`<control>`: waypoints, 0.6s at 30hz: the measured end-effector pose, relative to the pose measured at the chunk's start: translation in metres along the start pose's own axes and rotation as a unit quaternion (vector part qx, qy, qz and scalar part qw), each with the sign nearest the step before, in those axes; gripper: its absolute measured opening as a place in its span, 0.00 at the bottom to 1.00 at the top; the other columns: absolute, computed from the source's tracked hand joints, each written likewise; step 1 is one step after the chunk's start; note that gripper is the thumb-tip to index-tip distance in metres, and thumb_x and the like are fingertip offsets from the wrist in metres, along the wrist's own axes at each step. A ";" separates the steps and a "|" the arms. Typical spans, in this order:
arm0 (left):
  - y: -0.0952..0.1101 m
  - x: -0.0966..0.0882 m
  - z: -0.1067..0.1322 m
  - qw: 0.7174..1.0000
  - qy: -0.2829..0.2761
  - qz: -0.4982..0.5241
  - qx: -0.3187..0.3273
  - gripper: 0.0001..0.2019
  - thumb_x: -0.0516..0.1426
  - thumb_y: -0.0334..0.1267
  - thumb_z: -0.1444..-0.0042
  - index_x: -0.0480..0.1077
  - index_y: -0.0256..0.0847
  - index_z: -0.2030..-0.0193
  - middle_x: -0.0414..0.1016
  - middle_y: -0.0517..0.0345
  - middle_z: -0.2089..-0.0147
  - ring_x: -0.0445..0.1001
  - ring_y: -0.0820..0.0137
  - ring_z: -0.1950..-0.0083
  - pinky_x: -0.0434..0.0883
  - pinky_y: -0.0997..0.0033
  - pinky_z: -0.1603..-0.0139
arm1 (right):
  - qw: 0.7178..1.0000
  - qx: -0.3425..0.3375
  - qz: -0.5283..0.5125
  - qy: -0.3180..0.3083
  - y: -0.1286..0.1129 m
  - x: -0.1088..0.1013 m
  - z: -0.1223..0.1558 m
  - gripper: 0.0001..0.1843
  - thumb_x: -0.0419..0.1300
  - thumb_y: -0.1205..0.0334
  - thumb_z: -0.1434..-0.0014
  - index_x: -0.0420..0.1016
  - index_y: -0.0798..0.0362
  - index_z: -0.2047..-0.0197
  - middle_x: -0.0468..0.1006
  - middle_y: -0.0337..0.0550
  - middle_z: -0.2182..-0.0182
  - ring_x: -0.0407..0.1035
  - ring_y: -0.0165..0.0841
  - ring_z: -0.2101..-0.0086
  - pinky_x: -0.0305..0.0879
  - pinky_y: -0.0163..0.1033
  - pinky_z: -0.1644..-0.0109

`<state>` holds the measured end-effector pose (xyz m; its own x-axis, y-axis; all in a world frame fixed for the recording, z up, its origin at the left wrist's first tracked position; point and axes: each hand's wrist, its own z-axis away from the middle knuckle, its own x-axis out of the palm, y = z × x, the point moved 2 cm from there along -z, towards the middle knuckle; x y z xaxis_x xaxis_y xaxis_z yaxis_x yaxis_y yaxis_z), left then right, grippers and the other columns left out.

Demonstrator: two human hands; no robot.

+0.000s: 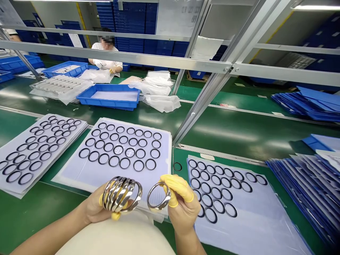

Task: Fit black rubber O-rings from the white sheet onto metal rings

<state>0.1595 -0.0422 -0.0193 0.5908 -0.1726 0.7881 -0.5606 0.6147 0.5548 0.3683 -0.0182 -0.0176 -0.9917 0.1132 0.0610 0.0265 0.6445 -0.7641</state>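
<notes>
A row of several shiny metal rings (119, 194) is gripped in my left hand (97, 203), which is closed around them low in front of my body. Yellow finger covers show on both hands. My right hand (183, 202) pinches a single metal ring (159, 196) by its right side, a little apart from the row. Behind the hands, a white sheet (71, 173) carries rows of dark-edged rings (114, 161). To the right, another white sheet (255, 219) has rings (219, 206) over its left and upper parts.
A stack of ring-covered sheets (57, 156) lies at left. One loose ring (177, 166) sits on the green table (29, 212). Blue sheets (305, 194) are piled at right. Beyond the metal frame (148, 60) are a blue tray (108, 104) and a seated person (105, 63).
</notes>
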 end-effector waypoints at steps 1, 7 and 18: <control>0.000 0.000 0.000 1.000 0.003 0.002 -0.002 0.13 0.71 0.38 0.60 0.79 0.46 0.64 0.79 0.63 0.66 0.77 0.73 0.63 0.71 0.71 0.52 | 1.000 -0.001 -0.001 0.000 0.001 0.000 0.000 0.23 0.59 0.76 0.43 0.76 0.39 0.51 0.81 0.40 0.64 0.73 0.36 0.66 0.73 0.44 0.67; 0.002 0.003 -0.004 0.999 0.039 0.002 -0.011 0.14 0.72 0.38 0.62 0.79 0.43 0.66 0.81 0.61 0.68 0.78 0.71 0.64 0.73 0.70 0.53 | 1.000 0.016 -0.012 0.008 0.002 -0.001 0.003 0.20 0.59 0.74 0.43 0.77 0.39 0.53 0.82 0.40 0.65 0.74 0.36 0.67 0.73 0.43 0.67; -0.033 -0.044 0.018 0.948 0.305 -0.069 0.065 0.20 0.64 0.48 0.51 0.72 0.59 0.50 0.81 0.67 0.59 0.78 0.57 0.55 0.78 0.59 0.58 | 0.889 0.357 0.226 0.177 0.123 -0.144 0.006 0.10 0.61 0.60 0.38 0.73 0.57 0.56 0.78 0.42 0.63 0.74 0.33 0.66 0.73 0.43 0.61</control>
<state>0.1414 -0.0688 -0.0671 0.8666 0.2571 0.4277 -0.4976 0.5110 0.7009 0.5139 0.0407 -0.1241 -0.7948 0.5513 -0.2537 0.2001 -0.1565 -0.9672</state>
